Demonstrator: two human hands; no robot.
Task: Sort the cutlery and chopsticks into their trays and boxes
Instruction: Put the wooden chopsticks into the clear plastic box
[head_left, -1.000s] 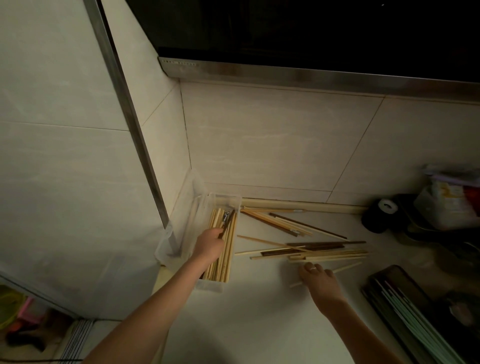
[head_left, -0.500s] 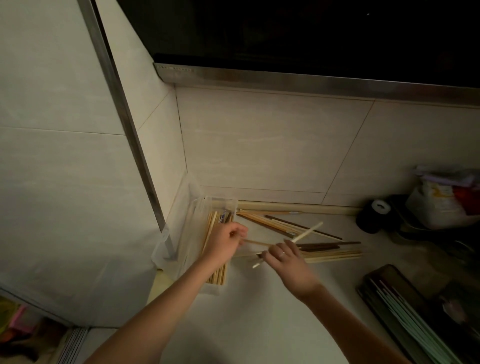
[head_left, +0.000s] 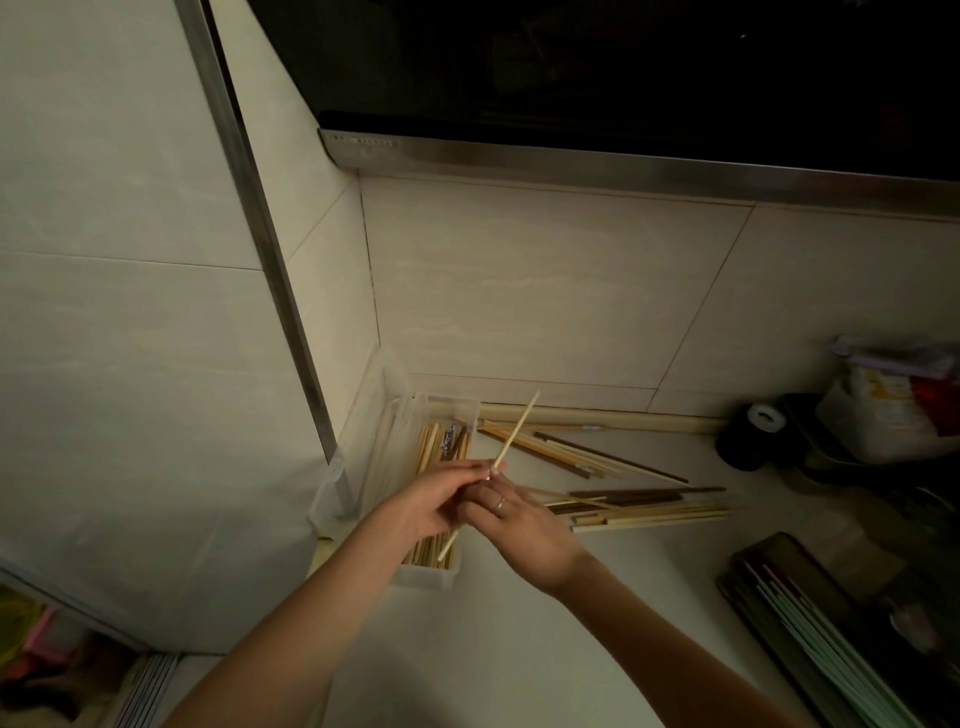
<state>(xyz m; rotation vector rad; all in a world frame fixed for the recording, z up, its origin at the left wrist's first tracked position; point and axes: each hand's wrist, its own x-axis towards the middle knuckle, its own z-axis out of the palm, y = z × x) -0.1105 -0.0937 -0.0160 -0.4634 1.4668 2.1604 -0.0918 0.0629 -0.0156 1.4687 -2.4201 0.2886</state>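
Note:
A pale wooden chopstick (head_left: 517, 432) is held slanted over the clear plastic box (head_left: 395, 431) in the counter's left corner. My left hand (head_left: 426, 501) and my right hand (head_left: 511, 525) meet at its middle, and both pinch it. The box holds several light wooden chopsticks (head_left: 428, 447) laid lengthwise. A loose heap of light and dark chopsticks (head_left: 634, 506) lies on the counter just right of my hands.
A dark tray (head_left: 769, 566) with several pale green chopsticks (head_left: 831, 639) sits at the lower right. A black roll (head_left: 748, 431) and a bag (head_left: 883, 410) stand at the right by the tiled wall. A dark window sits above.
My right hand lifted a pale chopstick from the heap and carried it left. My left hand left the box and met it; now both hold the chopstick over the box.

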